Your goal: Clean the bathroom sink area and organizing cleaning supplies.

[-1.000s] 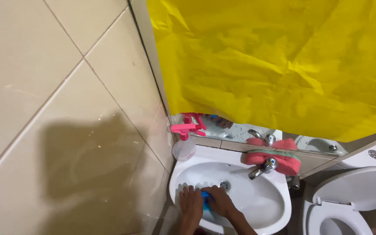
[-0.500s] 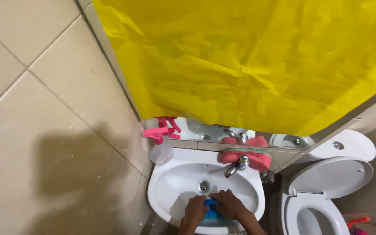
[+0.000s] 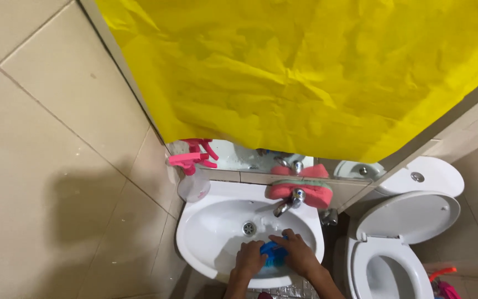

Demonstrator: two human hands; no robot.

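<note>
Two hands, left hand (image 3: 248,260), right hand (image 3: 298,256), one blue cloth (image 3: 273,254), one sink (image 3: 206,243).

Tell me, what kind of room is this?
Most likely a small bathroom: a white washbasin with a tap, a toilet beside it, and tiled walls.

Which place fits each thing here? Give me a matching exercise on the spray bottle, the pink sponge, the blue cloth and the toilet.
Things:
1. spray bottle
2. pink sponge
3. blue cloth
4. toilet

Places:
A. between both hands, inside the basin
B. on the ledge behind the tap
C. beside the sink, lid raised
D. at the basin's far corner, against the tiled wall

Pairs: 1-D, 2-B, 3-A, 4-C
</note>
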